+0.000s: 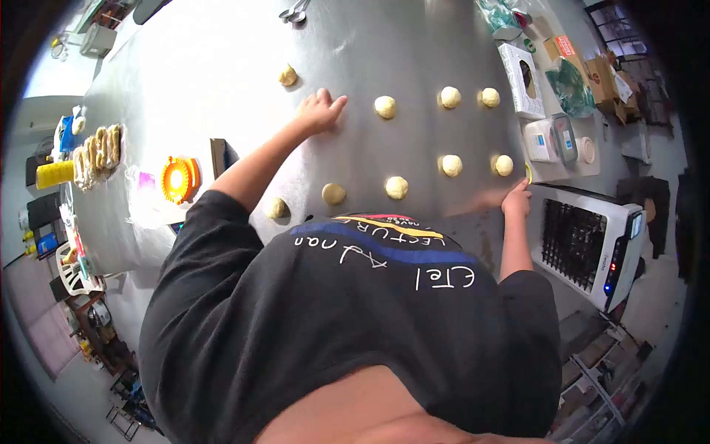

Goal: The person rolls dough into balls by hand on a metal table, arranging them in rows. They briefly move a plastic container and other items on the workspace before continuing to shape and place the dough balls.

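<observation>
My left hand (319,112) hovers over or rests on the metal table (355,44), its fingers apart and nothing in them. Closest to it lies a small dough ball (287,75), slightly beyond the fingertips. On its other side is a paler dough ball (384,106). At the table's right edge, my right hand (516,200) has its fingers closed at the end of a thin, curved yellow-green thing (528,172), whose kind I cannot make out. Beside that hand sits another dough ball (504,165). Several more balls form two loose rows, including a flatter, darker one (333,194).
An orange round mold (177,180) lies at the left, near a row of wrapped brownish pieces (97,157) and a yellow roll (55,175). Measuring spoons (295,13) are at the far edge. Plastic tubs (549,140) and an air cooler (588,240) stand at the right.
</observation>
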`<state>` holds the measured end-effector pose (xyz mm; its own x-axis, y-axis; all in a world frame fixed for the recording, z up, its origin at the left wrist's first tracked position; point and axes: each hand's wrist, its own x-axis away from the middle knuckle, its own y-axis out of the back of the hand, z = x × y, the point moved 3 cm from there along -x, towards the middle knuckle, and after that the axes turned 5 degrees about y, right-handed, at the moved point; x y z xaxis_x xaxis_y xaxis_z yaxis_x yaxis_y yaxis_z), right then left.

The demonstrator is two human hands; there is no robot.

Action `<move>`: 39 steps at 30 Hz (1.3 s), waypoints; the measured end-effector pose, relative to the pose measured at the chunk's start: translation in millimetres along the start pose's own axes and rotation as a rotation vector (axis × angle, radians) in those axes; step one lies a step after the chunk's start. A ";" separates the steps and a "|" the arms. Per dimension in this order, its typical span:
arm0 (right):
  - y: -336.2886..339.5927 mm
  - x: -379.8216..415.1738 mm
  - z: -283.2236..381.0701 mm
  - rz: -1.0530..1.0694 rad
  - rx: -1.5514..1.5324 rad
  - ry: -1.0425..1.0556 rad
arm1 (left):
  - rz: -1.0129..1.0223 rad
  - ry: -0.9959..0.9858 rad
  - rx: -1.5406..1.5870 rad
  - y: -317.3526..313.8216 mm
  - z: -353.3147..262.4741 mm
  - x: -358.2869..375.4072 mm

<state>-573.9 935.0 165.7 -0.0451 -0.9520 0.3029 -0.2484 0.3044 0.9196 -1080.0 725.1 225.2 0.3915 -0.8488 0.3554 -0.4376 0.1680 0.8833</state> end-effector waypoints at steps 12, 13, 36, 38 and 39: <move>6.8 2.2 2.5 0.066 0.031 -0.024 | -0.545 -0.200 -0.034 -17.2 2.0 34.5; 4.9 1.7 2.0 0.058 0.028 -0.019 | -0.578 -0.232 -0.087 -22.5 -5.6 38.8; 3.2 2.6 -0.5 0.014 -0.018 0.019 | 0.127 0.354 0.593 -11.1 43.3 -9.4; 2.9 1.2 1.0 0.023 -0.005 -0.002 | 0.094 0.225 0.608 -4.9 48.4 5.4; 3.0 1.1 0.7 0.026 0.013 -0.016 | 0.055 0.098 0.631 -0.9 47.5 11.9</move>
<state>-575.3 934.8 168.6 -0.0675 -0.9443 0.3222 -0.2599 0.3284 0.9081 -1113.4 691.0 214.1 0.4137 -0.7926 0.4480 -0.8399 -0.1423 0.5238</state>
